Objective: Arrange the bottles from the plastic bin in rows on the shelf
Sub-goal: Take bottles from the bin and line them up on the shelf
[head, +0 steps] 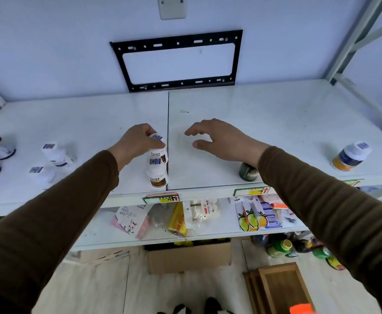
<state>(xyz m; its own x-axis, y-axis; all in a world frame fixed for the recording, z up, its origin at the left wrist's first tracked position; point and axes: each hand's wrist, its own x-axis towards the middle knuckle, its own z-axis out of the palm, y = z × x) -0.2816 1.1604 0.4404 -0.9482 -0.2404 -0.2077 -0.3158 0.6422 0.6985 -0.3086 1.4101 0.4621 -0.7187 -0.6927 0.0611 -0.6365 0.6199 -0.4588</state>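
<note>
Head view, centre frame: the left hand (137,141) grips a white bottle (157,148) from above, setting it on the shelf (276,123) right behind a matching bottle (157,177). The right hand (217,139) hovers beside it, fingers loosely spread, holding nothing, a green bottle (247,172) under its wrist. Best play, I'd say: lower it straight, line it up with the front one, release only once it stands flat.

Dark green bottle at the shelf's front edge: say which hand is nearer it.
Right. The right hand hovers just above the dark green bottle; the left hand grips a white bottle across the seam.
</note>
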